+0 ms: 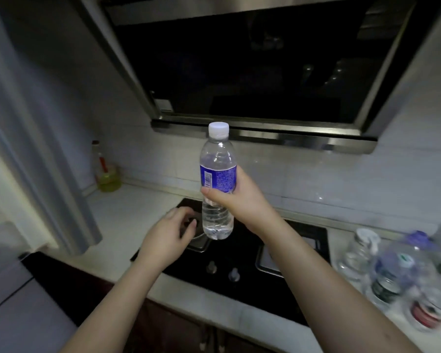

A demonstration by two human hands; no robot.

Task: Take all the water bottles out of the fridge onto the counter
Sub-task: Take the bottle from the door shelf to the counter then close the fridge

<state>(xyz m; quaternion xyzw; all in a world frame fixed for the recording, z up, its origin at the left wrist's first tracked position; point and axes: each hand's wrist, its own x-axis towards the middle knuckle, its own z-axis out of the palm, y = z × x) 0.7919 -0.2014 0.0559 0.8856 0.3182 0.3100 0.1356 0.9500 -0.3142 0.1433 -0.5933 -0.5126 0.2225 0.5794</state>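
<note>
My right hand grips a clear water bottle with a blue label and white cap, held upright in the air above the black gas hob. My left hand hovers just left of the bottle's base, fingers loosely curled, holding nothing. Several other water bottles stand blurred on the white counter at the right. The fridge fills the left edge; its inside is not visible.
A dark range hood hangs over the hob, close above the bottle's cap. A bottle of yellow liquid stands in the counter's back left corner. Two knobs sit at the hob's front.
</note>
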